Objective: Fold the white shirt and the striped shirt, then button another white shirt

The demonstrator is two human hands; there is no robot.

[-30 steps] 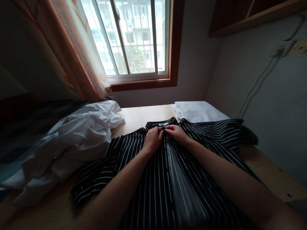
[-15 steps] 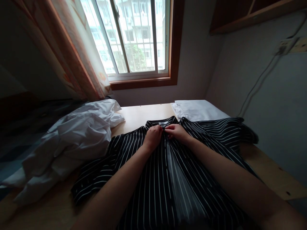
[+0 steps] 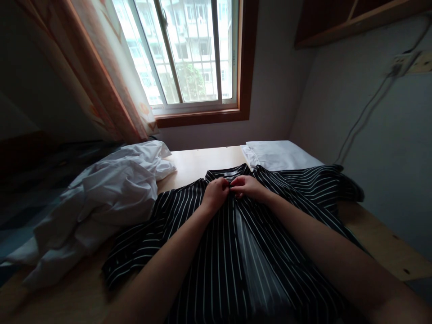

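Pinching a striped shirt (image 3: pixel 218 247), spread on a pale wooden table (image 3: pixel 209 156), just below its collar (image 3: pixel 211 174) with left hand (image 3: pixel 216 194) and right hand (image 3: pixel 250 188), near crumpled cloth (image 3: pixel 118 189) and folded cloth (image 3: pixel 283 154), facing a window (image 3: pixel 192 54), orange curtain (image 3: pixel 101 67) leftward, 2 wall sockets (image 3: pixel 401 64) rightward.

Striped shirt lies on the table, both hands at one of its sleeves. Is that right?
The hand placement is wrong: the head view shows the left hand and right hand just below the collar. The striped shirt does lie on the table.
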